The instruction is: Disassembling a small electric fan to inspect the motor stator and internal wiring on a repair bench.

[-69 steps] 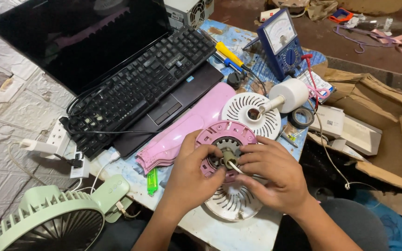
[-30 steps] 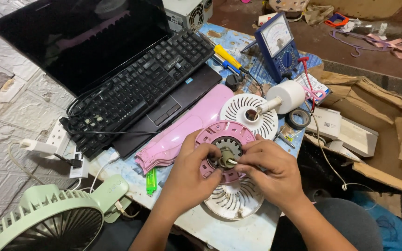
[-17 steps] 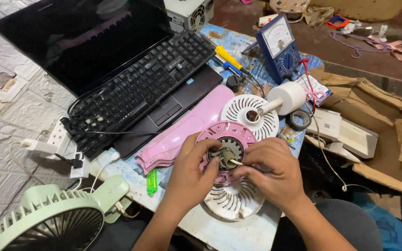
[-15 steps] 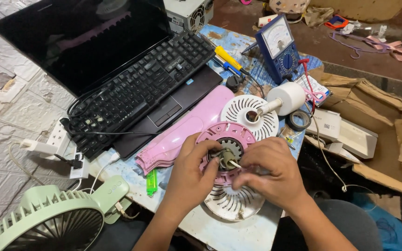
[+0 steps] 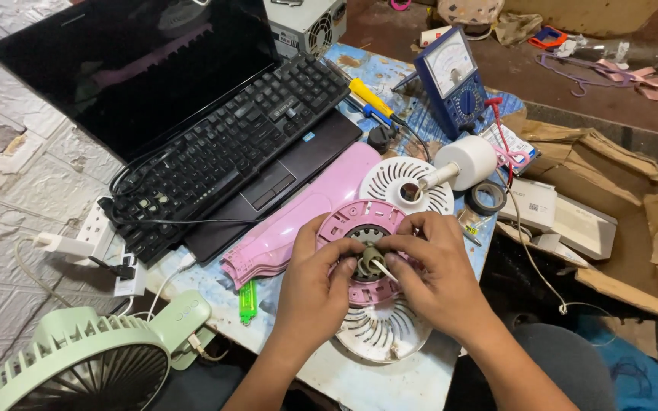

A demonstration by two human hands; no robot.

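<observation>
A pink round fan housing (image 5: 357,223) lies on the small table, over a white slotted grille (image 5: 381,332). In its centre sits a small motor part with white wires (image 5: 372,264). My left hand (image 5: 315,283) grips the housing's left side, fingertips pinching the motor part. From the right, my right hand (image 5: 437,274) pinches the same part and its wires. A pink fan body (image 5: 292,218) stretches left from the housing.
A black laptop (image 5: 192,129) with a separate keyboard (image 5: 230,148) fills the left. A white grille (image 5: 407,185), white cylinder (image 5: 466,162), tape roll (image 5: 487,199), blue analog meter (image 5: 451,80), yellow screwdriver (image 5: 371,97) lie behind. A green fan (image 5: 85,365) and power strip (image 5: 93,228) sit left; cardboard (image 5: 634,213) right.
Both hands stay on the motor part in the pink housing. Fingers shift slightly around it; the housing and the other things have not moved.
</observation>
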